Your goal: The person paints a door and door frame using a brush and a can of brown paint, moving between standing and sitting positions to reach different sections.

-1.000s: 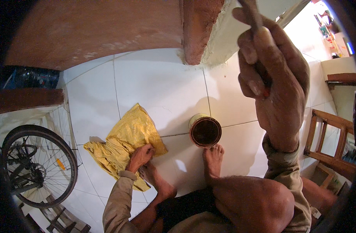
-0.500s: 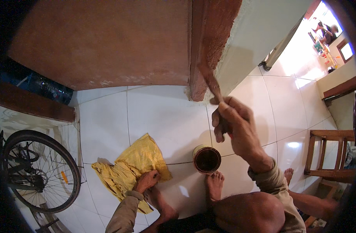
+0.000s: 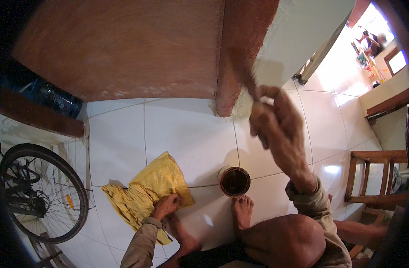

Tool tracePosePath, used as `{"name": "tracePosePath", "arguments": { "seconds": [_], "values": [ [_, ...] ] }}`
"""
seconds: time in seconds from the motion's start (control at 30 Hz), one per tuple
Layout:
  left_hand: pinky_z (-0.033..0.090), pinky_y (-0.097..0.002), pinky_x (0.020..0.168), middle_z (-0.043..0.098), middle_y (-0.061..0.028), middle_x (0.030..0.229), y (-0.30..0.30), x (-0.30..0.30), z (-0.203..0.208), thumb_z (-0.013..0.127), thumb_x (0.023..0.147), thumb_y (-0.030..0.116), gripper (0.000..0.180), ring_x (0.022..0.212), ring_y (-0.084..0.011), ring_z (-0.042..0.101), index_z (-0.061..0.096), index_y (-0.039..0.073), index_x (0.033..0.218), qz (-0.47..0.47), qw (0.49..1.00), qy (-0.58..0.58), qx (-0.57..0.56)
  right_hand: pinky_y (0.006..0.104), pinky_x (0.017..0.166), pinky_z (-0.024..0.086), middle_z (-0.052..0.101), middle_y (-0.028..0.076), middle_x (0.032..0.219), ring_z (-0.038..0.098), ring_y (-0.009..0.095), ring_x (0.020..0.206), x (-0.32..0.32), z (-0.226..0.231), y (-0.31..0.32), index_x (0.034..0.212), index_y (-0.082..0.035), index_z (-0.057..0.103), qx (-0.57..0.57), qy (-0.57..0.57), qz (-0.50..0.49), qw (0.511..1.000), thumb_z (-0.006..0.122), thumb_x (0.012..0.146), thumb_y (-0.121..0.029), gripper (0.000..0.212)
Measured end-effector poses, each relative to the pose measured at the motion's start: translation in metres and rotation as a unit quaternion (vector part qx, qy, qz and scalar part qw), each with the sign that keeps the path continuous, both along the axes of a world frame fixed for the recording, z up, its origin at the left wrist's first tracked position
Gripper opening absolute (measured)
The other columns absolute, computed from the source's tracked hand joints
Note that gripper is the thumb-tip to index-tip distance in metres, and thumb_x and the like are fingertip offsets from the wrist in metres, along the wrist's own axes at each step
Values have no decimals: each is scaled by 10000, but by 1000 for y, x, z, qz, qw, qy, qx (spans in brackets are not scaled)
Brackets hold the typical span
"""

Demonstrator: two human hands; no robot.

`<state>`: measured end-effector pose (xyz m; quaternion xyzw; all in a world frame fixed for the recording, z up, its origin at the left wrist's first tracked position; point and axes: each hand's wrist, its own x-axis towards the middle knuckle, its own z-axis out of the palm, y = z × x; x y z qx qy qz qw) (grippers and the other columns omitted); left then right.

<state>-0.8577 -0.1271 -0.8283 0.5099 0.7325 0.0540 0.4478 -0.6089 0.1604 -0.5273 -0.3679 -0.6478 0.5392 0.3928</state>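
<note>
In my right hand, raised beside the corner of the wall, a blurred brown paintbrush is pinched between thumb and fingers. Its far end overlaps the reddish-brown door frame; whether it touches is too smeared to tell. Low on the left, my left hand is closed, fingers curled on a crumpled yellow woven sack spread on the floor. A can with dark brown liquid inside stands upright between the sack and my right forearm, just ahead of my bare foot.
The brown door panel fills the upper left. A bicycle wheel stands at the left, below a dark blue bundle. White tiles cover the floor. A wooden stool is at the right; a person sits far off at top right.
My right hand has moved up and slightly right, and the brush has risen along the door frame. My left hand stays on the sack. The whole view has shifted slightly.
</note>
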Motion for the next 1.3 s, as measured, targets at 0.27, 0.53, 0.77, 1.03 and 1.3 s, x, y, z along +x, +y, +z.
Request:
{"name": "tracePosePath", "arguments": {
  "seconds": [0.27, 0.53, 0.77, 1.03, 1.3],
  "values": [
    [507, -484, 798, 678, -225, 966, -10, 0, -10, 609, 898, 292, 285, 937, -415, 655, 647, 74, 1077, 9, 1000, 4, 20, 181, 377, 294, 649, 60, 788, 402, 22, 454, 13, -26, -10, 1286, -57, 406, 29, -45, -35, 998, 520, 1021, -136, 299],
    [493, -527, 825, 679, -218, 977, 18, 43, -1, 591, 859, 181, 236, 968, -387, 659, 616, 23, 1033, -118, 986, 78, 85, 186, 339, 296, 650, 91, 766, 397, 29, 399, 21, -67, -16, 1223, -47, 437, -107, -59, -29, 992, 561, 1007, -175, 280],
    [436, -477, 1003, 530, -219, 1322, 40, 145, -46, 683, 839, 224, 681, 1214, -379, 532, 410, 0, 1421, -59, 965, 0, 255, 198, 406, 364, 671, 135, 856, 485, 61, 457, 35, -98, -29, 1137, -49, 470, -164, -15, 54, 985, 556, 1002, -158, 194],
    [329, -509, 1101, 397, -256, 1453, 61, 170, -38, 757, 816, 298, 907, 1348, -412, 398, 258, -18, 1504, 105, 938, -55, 325, 278, 641, 466, 701, 105, 935, 662, 157, 808, 91, -225, -25, 1267, -26, 533, -64, -128, 9, 990, 600, 984, -273, 382],
    [231, -480, 1153, 295, -206, 1551, 73, 179, -63, 752, 786, 460, 1049, 1434, -363, 291, 186, 8, 1545, 73, 942, -110, 308, 286, 659, 486, 673, 67, 1003, 648, 151, 862, 97, -272, -60, 1129, -53, 562, -45, -144, 1, 989, 507, 1020, -442, 408]
  ]
}}
